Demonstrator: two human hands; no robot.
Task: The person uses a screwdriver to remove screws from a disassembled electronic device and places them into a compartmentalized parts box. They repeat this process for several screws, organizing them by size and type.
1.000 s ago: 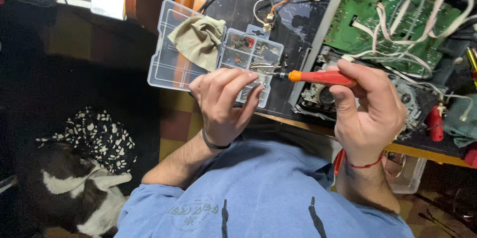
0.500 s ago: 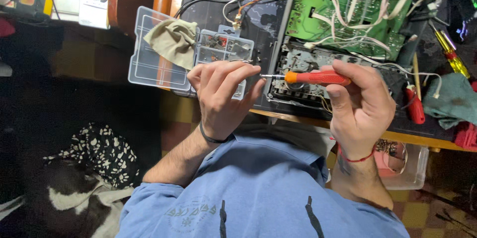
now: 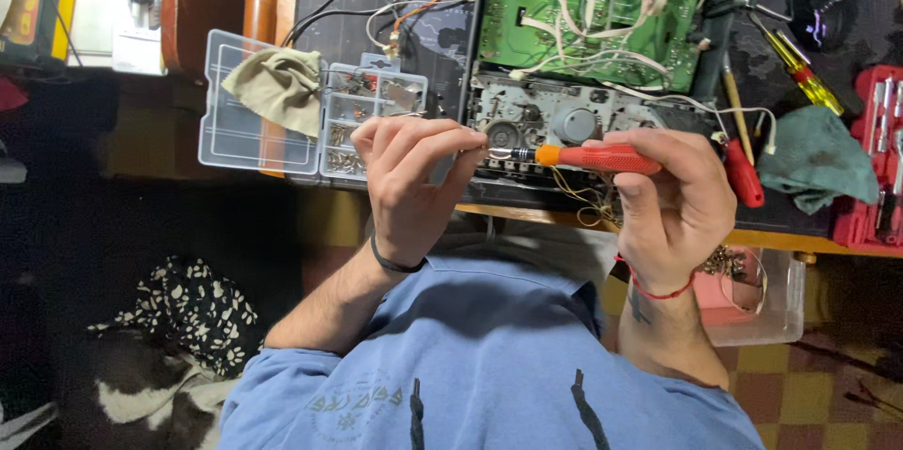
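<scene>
I hold the orange-handled screwdriver (image 3: 597, 158) level in my right hand (image 3: 673, 201), my grip wrapped snugly round the handle, and my left hand (image 3: 409, 177) pinches its metal tip with thumb and fingertips closed tight; whether a screw sits between them I cannot tell. Both hands hover over the near edge of the worktop (image 3: 809, 241), just in front of the opened device (image 3: 564, 121).

As I judge it, the stripping-down is well along: the cover is off, the green circuit board (image 3: 583, 13) is lifted up with its pale wires trailing, and the grey mechanism below lies bare. The clear parts box (image 3: 310, 116) to the left already holds small metal bits in its compartments, so some fasteners seem to be out. What is left inside I cannot judge from here.

Around me: a tan cloth (image 3: 277, 88) lies on the box's open lid, a red-handled tool (image 3: 743, 173) rests just right of my right hand, a yellow-and-red screwdriver (image 3: 800, 74) lies further back, a green cloth (image 3: 818, 163) and a red tool case (image 3: 875, 149) sit at the right edge. The loose wires near the device's front are what crowds my tool most.
</scene>
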